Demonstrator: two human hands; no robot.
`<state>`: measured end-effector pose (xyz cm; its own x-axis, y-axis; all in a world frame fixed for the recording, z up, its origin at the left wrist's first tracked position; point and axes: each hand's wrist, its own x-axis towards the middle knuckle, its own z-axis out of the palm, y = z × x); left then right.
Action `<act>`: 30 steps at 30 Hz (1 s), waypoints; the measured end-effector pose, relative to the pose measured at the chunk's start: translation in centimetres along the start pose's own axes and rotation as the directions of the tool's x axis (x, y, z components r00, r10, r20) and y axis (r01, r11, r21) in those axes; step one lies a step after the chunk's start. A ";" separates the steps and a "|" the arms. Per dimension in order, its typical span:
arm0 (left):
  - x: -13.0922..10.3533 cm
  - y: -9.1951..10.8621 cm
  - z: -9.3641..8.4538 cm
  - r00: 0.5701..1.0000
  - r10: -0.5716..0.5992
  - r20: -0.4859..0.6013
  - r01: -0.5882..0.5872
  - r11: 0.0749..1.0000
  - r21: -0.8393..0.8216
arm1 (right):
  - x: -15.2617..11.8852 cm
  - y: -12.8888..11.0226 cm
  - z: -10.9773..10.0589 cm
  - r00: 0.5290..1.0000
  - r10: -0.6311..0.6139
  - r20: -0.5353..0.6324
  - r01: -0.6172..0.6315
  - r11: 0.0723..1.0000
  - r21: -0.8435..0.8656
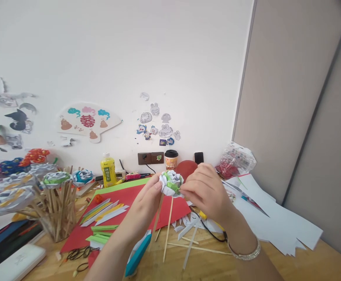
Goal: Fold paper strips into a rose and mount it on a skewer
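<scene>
A white and green paper flower (171, 183) is held up over the middle of the table between both hands. My left hand (149, 197) grips its left side, the thumb lying against the white petals. At the flower's right edge, the fingers of my right hand (207, 191) are pinched on a petal. Below the bloom a thin wooden stick (168, 230) slants down; whether it joins the flower I cannot tell. Red paper sheets (173, 208) lie behind the hands, and folded green paper strips (102, 236) lie left of my left forearm.
Finished paper flowers on sticks fill a clear container (56, 224) at left. A yellow drink bottle (108, 169) and a lidded paper cup (171, 159) stand by the wall. White paper sheets (276, 218) spread at right. Loose sticks (199, 248) and a black cable (210, 231) lie near the hands.
</scene>
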<state>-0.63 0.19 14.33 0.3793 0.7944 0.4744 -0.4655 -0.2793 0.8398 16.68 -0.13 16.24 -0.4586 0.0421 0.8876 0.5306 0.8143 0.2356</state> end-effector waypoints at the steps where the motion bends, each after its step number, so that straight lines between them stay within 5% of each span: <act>1: 0.0 0.0 0.0 1.000 0.008 0.001 -0.008 1.000 -0.004 | 0.0 -0.1 0.1 1.000 -0.016 -0.005 0.015 0.999 -0.042; 6: 0.0 0.1 0.2 1.000 0.008 -0.013 -0.008 1.000 0.000 | 0.0 -0.4 0.3 0.999 -0.014 0.034 0.018 0.992 -0.123; 14: 0.1 0.3 0.7 0.999 0.001 -0.049 -0.001 1.000 0.006 | 0.1 0.1 0.0 0.987 0.163 -0.009 -0.157 0.962 0.223; 30: -0.4 0.1 0.7 0.989 0.044 -0.140 -0.021 0.987 0.159 | 0.5 -1.1 -0.5 0.974 0.213 -0.076 -0.207 0.975 0.080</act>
<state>-0.26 -0.53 14.41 0.2424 0.8492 0.4692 -0.3400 -0.3786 0.8609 16.18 -1.25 16.65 -0.2792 0.1701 0.9450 0.5556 0.8313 0.0145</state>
